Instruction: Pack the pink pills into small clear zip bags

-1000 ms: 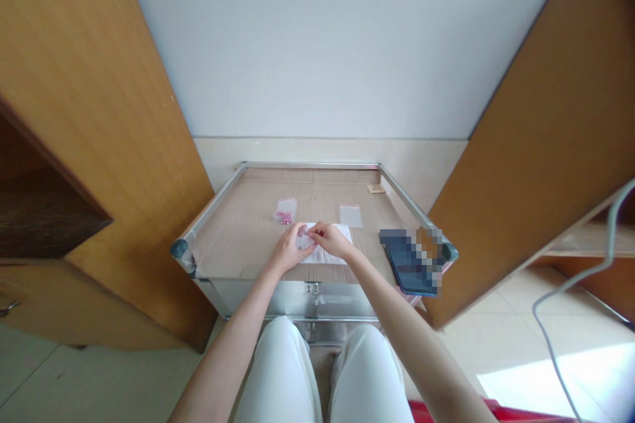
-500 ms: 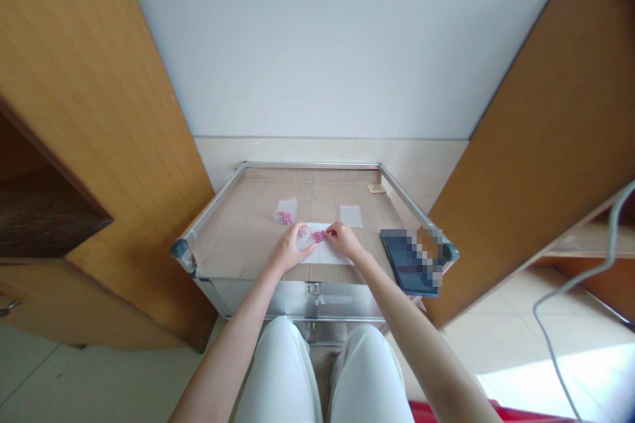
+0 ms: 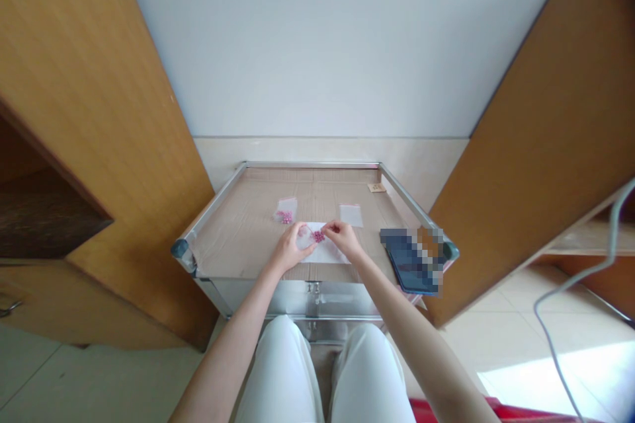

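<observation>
The right hand (image 3: pixel 343 240) pinches its grip nearly closed, any hold too small to tell. The pink beads (image 3: pixel 318 236) lie at its nine o'clock, barely nearer it than the curled left hand (image 3: pixel 289 250), its hold also unclear.

**Which surfaces fill twelve o'clock?**
A plain white wall (image 3: pixel 317 46) rises there, above a cream band of wall (image 3: pixel 327 157).

**And at nine and three o'clock?**
Open wood-veneer cabinet doors (image 3: pixel 84 112) (image 3: pixel 546 145) angle in from both sides; a dark wooden shelf (image 3: pixel 37 218) shows at nine.

**What lies toward five o'clock?**
Sunlight (image 3: pixel 550 377) falls across the pale floor tiles (image 3: pixel 496 337), a grey cable (image 3: pixel 546 324) curves down over them, and a red rim (image 3: pixel 446 410) edges the frame.
</observation>
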A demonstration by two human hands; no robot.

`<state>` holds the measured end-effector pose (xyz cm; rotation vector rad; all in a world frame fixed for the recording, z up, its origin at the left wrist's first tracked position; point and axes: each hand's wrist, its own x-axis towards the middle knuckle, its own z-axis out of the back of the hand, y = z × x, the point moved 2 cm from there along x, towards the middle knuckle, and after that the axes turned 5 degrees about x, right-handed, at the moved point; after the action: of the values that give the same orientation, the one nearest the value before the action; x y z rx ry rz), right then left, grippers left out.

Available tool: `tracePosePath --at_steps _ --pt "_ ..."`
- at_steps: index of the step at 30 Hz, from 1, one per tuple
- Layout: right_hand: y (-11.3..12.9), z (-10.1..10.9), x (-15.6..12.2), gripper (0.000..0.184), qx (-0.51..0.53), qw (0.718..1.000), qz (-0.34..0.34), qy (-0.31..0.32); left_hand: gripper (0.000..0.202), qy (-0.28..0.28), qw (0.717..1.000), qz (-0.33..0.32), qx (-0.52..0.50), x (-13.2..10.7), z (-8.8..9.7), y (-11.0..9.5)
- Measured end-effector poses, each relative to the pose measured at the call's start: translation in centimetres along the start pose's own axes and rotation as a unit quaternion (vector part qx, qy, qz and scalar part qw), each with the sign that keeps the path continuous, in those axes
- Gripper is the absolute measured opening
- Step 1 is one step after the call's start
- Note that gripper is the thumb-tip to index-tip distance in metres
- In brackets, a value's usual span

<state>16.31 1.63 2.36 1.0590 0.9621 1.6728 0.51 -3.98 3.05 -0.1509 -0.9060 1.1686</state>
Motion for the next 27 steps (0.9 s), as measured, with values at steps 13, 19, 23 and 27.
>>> tracePosePath --at_steps 13,19,23,27 --pt "1.1 -0.3 -0.1 0.023 -0.041 0.997 0.049 0.036 0.041 -0.002 1.000 -0.001 -0.002 0.0 -0.1 0.0" --pt "-1.6 0.4 1.0 0.022 -0.151 0.987 0.048 -0.009 0.041 0.004 1.000 -0.004 -0.001 0.0 0.1 0.0" --pt "-1.8 0.2 0.8 0.021 -0.195 0.977 0.090 0.018 0.041 0.001 1.000 -0.006 0.002 0.0 0.1 0.1" --pt "-1.5 0.1 0.5 0.020 -0.204 0.974 0.099 0.021 0.042 0.002 1.000 -0.008 0.007 0.0 0.0 0.1"
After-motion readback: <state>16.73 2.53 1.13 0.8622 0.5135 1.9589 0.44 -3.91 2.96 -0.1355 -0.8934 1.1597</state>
